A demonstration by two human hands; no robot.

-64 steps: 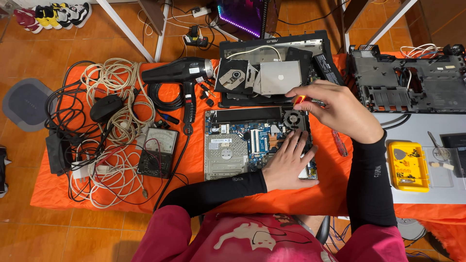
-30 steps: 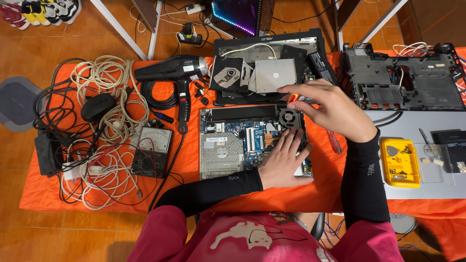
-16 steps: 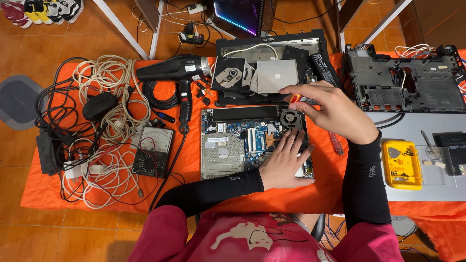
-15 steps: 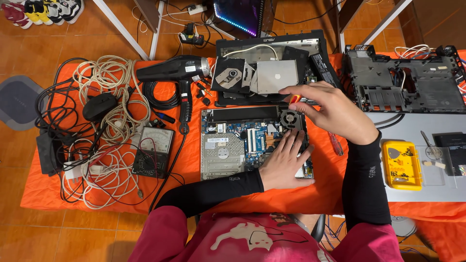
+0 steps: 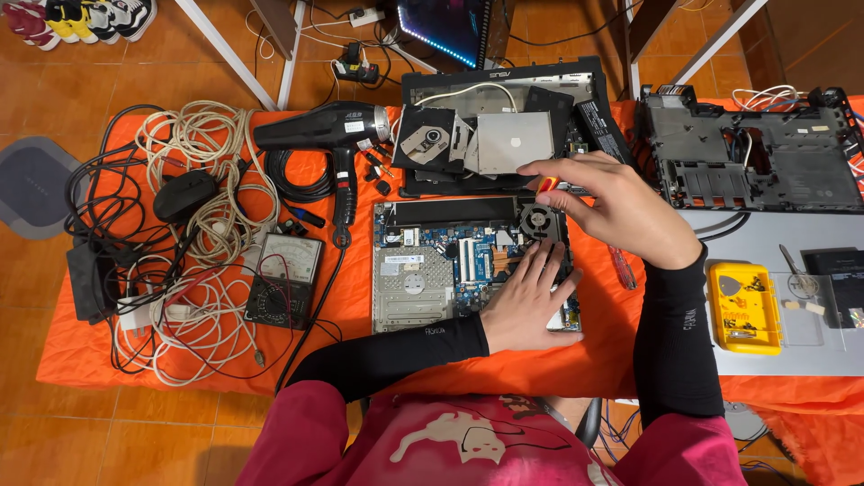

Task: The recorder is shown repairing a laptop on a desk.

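Note:
An opened laptop base with a bare blue circuit board (image 5: 441,261) lies on the orange cloth (image 5: 81,360) in front of me. My left hand (image 5: 531,301) rests flat on its right part, fingers spread, just below the round black fan (image 5: 538,219). My right hand (image 5: 616,207) hovers over the fan's upper right and pinches a screwdriver with a red handle (image 5: 546,185), its tip pointing down toward the board.
Behind the board lie a black laptop shell (image 5: 504,117) with a disc drive and a silver drive. A black hair dryer (image 5: 328,135), coiled cables (image 5: 189,180) and an analog meter (image 5: 283,279) sit left. Right: another laptop chassis (image 5: 756,153), a yellow parts box (image 5: 742,306), a second screwdriver (image 5: 623,265).
Both hands stay in nearly the same place over the board. The view shifts slightly; the right hand keeps the screwdriver near the fan.

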